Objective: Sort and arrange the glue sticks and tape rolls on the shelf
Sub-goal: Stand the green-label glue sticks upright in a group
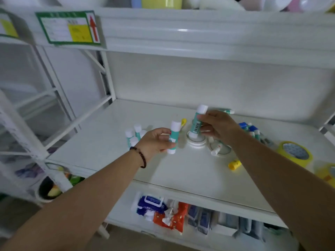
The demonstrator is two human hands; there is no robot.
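A person's two bare arms reached over a white shelf [112, 151]. The left hand [154, 141], with a dark bead bracelet [140, 156] at the wrist, was closed around a green glue stick with white caps [173, 137], held nearly upright, its cap above the fingers and its base just above the shelf surface. The right hand [217, 126] pinched a second green glue stick [196, 122] between thumb and fingers at its middle; it tilted slightly, barcode facing the camera, lower end over a white tape roll [196, 141] lying flat. Behind the left hand, a cluster of standing glue sticks [135, 135] stood upright close together. Near the right forearm lay a second white tape roll [220, 150] with a small stick across it, a yellow glue stick [234, 164] on its side, and blue-capped sticks [251, 129]. Two yellow tape rolls [294, 153] sat at the shelf's right end.
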